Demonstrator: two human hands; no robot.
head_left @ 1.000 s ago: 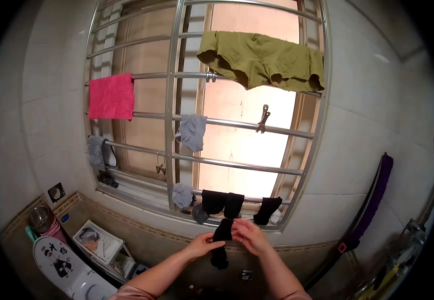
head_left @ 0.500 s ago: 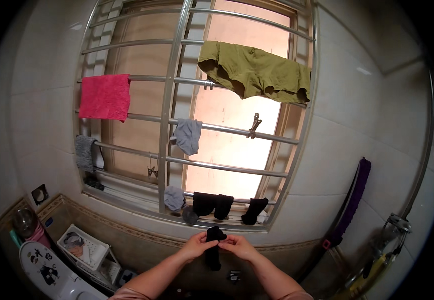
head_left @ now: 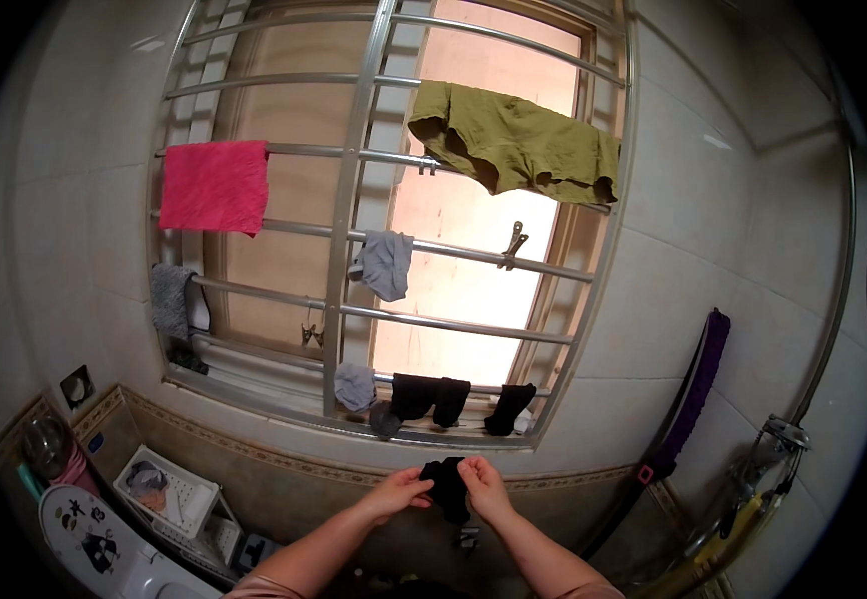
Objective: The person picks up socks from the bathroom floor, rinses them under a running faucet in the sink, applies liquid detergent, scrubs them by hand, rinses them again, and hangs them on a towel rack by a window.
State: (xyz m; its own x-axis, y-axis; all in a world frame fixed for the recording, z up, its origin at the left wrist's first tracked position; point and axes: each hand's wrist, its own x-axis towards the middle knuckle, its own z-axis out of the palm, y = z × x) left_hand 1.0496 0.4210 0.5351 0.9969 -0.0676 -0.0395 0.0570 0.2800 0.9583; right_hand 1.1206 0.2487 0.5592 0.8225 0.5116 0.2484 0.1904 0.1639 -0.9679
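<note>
A black sock [head_left: 446,489] hangs between my hands in front of the low wall, below the window bars. My left hand [head_left: 403,493] pinches its left side. At its upper right edge, the fingers of my right hand [head_left: 486,486] are closed on the cloth. Just above, several black socks [head_left: 431,397] drape over the lowest metal bar [head_left: 487,388], with a bunched light grey cloth [head_left: 355,386] to their left. A small dark round thing [head_left: 384,418] sits below that cloth.
Higher bars carry olive shorts [head_left: 513,140], a pink towel [head_left: 214,187], grey underwear [head_left: 384,266] and a metal clip [head_left: 513,246]. At lower left are a white rack [head_left: 179,506] and a toilet lid [head_left: 82,534]. A purple strap [head_left: 698,394] hangs right, near a shower hose [head_left: 846,270].
My right hand has risen and turned, now gripping the sock's upper right edge. The sock, which hung long and narrow, is now spread wider and bunched higher. The view has shifted slightly.
</note>
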